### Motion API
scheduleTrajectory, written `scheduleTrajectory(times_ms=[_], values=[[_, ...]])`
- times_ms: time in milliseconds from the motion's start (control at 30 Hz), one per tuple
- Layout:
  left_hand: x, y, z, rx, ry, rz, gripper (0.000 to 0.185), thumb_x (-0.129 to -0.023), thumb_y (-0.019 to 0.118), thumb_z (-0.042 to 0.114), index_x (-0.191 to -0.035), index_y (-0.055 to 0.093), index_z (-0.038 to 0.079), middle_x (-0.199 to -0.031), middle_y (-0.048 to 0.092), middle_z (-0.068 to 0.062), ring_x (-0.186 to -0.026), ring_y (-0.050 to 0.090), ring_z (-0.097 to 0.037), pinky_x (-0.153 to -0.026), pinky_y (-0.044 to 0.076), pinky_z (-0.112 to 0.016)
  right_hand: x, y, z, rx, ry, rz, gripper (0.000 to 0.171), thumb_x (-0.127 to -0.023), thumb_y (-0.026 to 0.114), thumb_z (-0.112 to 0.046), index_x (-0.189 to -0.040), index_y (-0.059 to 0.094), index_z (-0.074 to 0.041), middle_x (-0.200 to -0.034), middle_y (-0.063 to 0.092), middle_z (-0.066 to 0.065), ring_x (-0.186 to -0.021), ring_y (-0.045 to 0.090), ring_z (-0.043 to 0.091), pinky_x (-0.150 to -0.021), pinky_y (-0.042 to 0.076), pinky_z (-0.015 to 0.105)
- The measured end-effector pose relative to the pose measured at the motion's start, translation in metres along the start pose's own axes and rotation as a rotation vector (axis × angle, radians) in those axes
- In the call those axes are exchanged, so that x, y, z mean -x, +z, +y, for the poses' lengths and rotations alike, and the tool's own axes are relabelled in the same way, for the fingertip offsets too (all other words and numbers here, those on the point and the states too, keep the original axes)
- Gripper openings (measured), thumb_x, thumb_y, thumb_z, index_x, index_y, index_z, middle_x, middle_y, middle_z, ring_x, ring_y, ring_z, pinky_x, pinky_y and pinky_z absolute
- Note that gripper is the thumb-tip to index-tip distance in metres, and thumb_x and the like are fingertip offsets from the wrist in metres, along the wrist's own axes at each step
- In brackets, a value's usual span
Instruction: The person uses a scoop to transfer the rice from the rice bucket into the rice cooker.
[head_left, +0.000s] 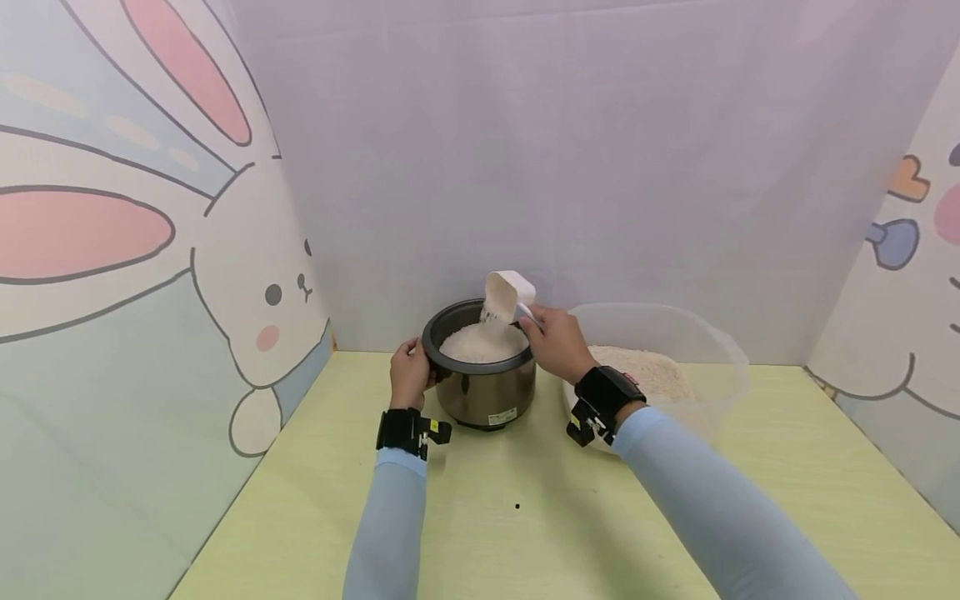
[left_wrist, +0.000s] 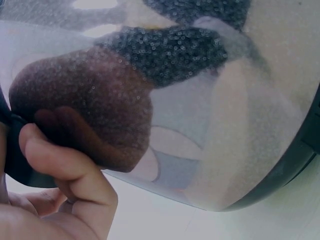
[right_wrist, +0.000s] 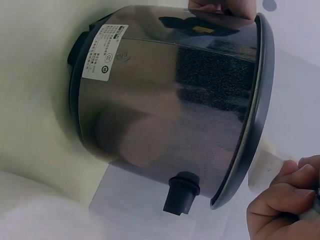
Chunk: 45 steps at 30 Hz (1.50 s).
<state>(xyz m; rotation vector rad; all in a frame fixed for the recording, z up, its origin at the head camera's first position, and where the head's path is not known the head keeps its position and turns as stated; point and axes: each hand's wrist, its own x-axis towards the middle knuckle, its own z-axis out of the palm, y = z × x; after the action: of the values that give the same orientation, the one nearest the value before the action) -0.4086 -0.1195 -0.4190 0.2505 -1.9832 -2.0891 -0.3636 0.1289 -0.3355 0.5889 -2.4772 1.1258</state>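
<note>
A brown rice cooker point(head_left: 480, 396) with a dark rim stands lidless on the table, a mound of white rice point(head_left: 476, 346) inside it. Its left side is held by my left hand point(head_left: 409, 375); in the left wrist view the curled fingers point(left_wrist: 65, 162) grip a black handle point(left_wrist: 32, 172). Above the pot my right hand point(head_left: 561, 343) grips the handle of a white scoop point(head_left: 517, 288), tilted to the left, with grains falling from it onto the mound. In the right wrist view the cooker's rim partly hides the scoop point(right_wrist: 265, 172).
Right of the cooker sits a translucent plastic tub point(head_left: 723, 379) with rice point(head_left: 648, 372) in it. A small black speck point(head_left: 517, 506) lies on the yellow-green table point(head_left: 465, 542). A pale curtain point(head_left: 600, 167) hangs close behind, and printed panels point(head_left: 225, 367) flank both sides.
</note>
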Motion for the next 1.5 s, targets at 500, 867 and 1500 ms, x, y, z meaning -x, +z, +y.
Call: scheduleTrajectory(times_ms=[500, 867, 1500], values=[[-0.001, 0.0, 0.0, -0.009, 0.0, 0.012, 0.046, -0.106, 0.054, 0.037, -0.138, 0.06, 0.005, -0.08, 0.056, -0.003, -0.051, 0.053, -0.008, -0.048, 0.049, -0.021, 0.001, 0.007, -0.001, 0.18, -0.133, -0.003, 0.023, -0.106, 0.055, -0.008, -0.122, 0.064, 0.005, -0.082, 0.064, 0.014, -0.061, 0.052, 0.022, -0.061, 0.044, 0.038], [0.0, 0.001, 0.0, -0.003, 0.002, 0.008, 0.045, -0.107, 0.054, 0.037, -0.138, 0.059, 0.005, -0.076, 0.056, -0.002, -0.051, 0.053, -0.008, -0.047, 0.05, -0.021, 0.006, 0.009, 0.005, 0.292, -0.13, -0.047, 0.017, -0.107, 0.055, -0.011, -0.119, 0.06, 0.0, -0.091, 0.067, 0.016, -0.073, 0.062, 0.027, -0.064, 0.049, 0.041], [0.0, 0.0, -0.001, -0.006, -0.001, -0.004, 0.045, -0.108, 0.051, 0.035, -0.14, 0.058, 0.004, -0.073, 0.055, -0.001, -0.051, 0.052, -0.008, -0.047, 0.049, -0.021, 0.009, -0.004, 0.002, 0.417, -0.23, -0.025, 0.035, -0.107, 0.054, -0.012, -0.138, 0.052, 0.003, -0.087, 0.066, 0.017, -0.074, 0.064, 0.033, -0.064, 0.05, 0.046]])
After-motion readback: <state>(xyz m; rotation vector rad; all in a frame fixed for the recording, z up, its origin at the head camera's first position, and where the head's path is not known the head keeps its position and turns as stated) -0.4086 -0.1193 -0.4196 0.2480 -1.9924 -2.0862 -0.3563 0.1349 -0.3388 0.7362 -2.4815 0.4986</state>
